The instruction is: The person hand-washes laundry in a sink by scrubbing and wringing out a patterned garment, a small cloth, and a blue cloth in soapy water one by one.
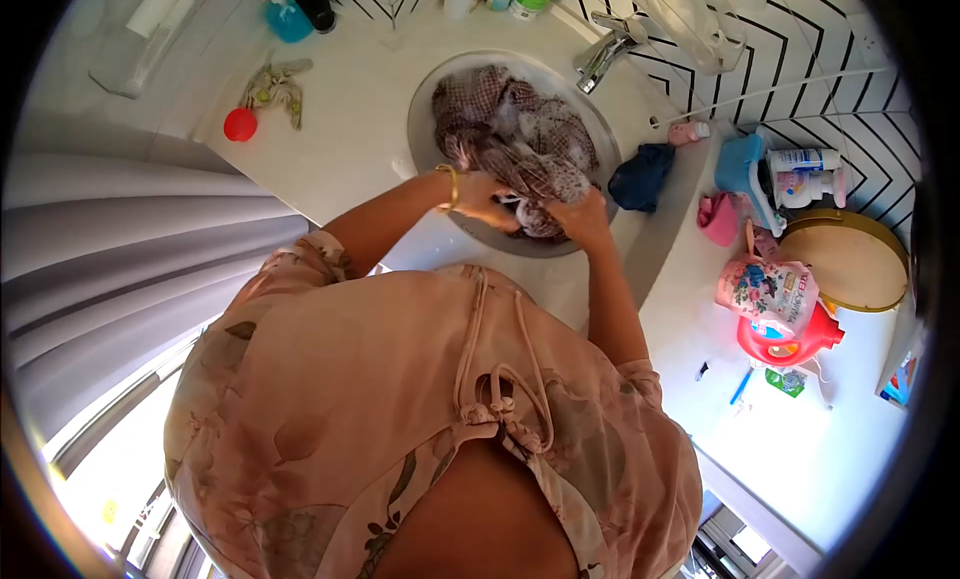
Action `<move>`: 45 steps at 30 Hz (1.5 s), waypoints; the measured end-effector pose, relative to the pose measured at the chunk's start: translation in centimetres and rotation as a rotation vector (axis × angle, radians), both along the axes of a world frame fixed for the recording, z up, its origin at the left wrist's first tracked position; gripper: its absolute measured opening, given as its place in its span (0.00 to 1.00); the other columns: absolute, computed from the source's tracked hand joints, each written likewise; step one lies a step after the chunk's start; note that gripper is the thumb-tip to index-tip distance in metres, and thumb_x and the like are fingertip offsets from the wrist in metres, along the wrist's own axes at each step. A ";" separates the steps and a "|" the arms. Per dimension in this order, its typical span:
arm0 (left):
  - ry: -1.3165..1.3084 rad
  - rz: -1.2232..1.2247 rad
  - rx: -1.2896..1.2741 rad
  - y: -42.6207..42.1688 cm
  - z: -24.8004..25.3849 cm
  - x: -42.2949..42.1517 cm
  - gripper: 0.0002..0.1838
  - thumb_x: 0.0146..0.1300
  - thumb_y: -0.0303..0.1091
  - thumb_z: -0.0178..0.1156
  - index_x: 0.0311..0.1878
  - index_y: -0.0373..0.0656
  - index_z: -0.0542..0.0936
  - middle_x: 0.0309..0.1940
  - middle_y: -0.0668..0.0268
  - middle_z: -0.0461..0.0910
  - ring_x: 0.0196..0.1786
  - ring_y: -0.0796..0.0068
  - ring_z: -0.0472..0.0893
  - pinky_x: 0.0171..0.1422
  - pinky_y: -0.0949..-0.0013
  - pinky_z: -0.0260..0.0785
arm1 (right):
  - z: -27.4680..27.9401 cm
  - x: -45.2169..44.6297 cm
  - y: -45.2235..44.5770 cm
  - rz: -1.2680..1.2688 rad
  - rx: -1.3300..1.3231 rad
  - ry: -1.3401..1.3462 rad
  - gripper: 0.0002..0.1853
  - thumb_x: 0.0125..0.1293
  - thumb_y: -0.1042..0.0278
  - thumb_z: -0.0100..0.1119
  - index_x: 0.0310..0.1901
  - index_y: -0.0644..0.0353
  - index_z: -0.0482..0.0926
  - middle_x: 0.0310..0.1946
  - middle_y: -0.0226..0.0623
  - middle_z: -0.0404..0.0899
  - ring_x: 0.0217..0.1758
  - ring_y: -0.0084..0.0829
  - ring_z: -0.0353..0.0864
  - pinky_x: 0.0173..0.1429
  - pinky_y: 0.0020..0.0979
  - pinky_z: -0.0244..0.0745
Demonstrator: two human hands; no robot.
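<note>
A wet brown-and-white checked cloth (555,139) lies bunched in the round sink (422,99), with white suds over parts of it. My left hand (485,201), with a gold bangle at the wrist, is closed on the near folds of this cloth. Close by on the right, my right hand (582,219) grips another bunched fold. Between the two hands a sudsy part of the cloth sits near the sink's front rim. Some of my fingertips are hidden in the folds.
A chrome faucet (607,51) stands behind the sink. Dark blue cloth (642,177) lies right of it. A red ball-like object (240,125) and a crumpled cloth (278,89) are at left. On the right are a red detergent bottle (785,347) and a round gold-rimmed tray (845,259).
</note>
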State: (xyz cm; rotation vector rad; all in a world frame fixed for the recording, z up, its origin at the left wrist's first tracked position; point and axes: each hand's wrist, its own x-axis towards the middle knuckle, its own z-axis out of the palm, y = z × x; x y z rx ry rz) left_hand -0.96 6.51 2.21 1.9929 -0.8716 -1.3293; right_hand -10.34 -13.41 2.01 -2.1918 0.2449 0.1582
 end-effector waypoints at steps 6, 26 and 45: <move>-0.668 0.155 0.057 2.6 -3.0 1.9 0.58 0.30 0.55 0.73 0.66 0.45 0.55 0.68 0.58 0.50 0.69 0.56 0.53 0.69 0.45 0.41 | 7.5 -2.6 -2.2 -0.212 0.199 -0.121 0.23 0.42 0.71 0.66 0.43 0.69 0.75 0.37 0.39 0.79 0.39 0.26 0.77 0.45 0.30 0.71; -0.305 0.276 0.093 -1.1 -6.9 3.9 0.49 0.45 0.32 0.63 0.69 0.51 0.47 0.46 0.41 0.72 0.49 0.51 0.75 0.50 0.59 0.69 | -3.4 5.7 -6.6 0.081 -0.667 0.349 0.24 0.51 0.64 0.52 0.53 0.55 0.69 0.49 0.50 0.72 0.53 0.46 0.72 0.53 0.40 0.69; -0.475 -0.121 0.357 -4.6 -15.5 2.4 0.36 0.48 0.56 0.59 0.55 0.39 0.71 0.52 0.53 0.71 0.56 0.57 0.70 0.61 0.60 0.60 | -16.0 7.3 -1.0 0.046 -0.217 0.171 0.20 0.54 0.60 0.56 0.48 0.60 0.75 0.48 0.54 0.71 0.53 0.50 0.69 0.53 0.45 0.67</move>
